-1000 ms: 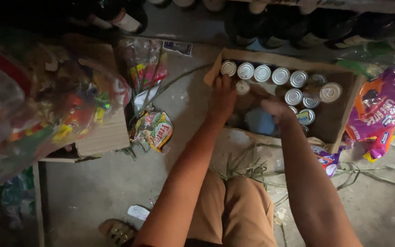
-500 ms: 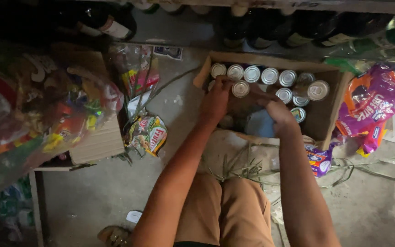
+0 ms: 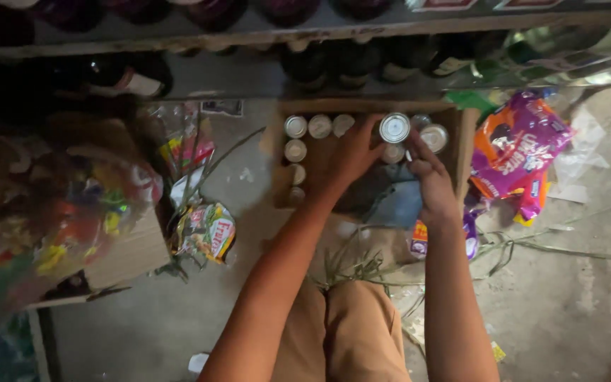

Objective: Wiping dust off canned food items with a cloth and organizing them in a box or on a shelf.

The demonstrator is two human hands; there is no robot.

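A shallow cardboard box (image 3: 467, 134) on the floor holds several small silver-topped cans (image 3: 295, 127). My left hand (image 3: 351, 159) reaches into the box and its fingers grip one can (image 3: 394, 128), lifted above the others. My right hand (image 3: 429, 177) is just right of it, fingers curled around another can (image 3: 433, 136) at the box's right side. A blue-grey cloth or bag (image 3: 397, 201) lies in the box under my hands.
A purple snack bag (image 3: 514, 145) lies right of the box. A clear sack of colourful packets (image 3: 51, 212) rests on a carton at the left, with a small packet (image 3: 210, 230) beside it. Dark bottles (image 3: 334, 64) line a shelf above. Dry grass strands (image 3: 362, 265) lie near my knees.
My left hand has taken hold of a can and raised it off the row. The right hand shifted right onto another can. The camera view moved so the box appears further left.
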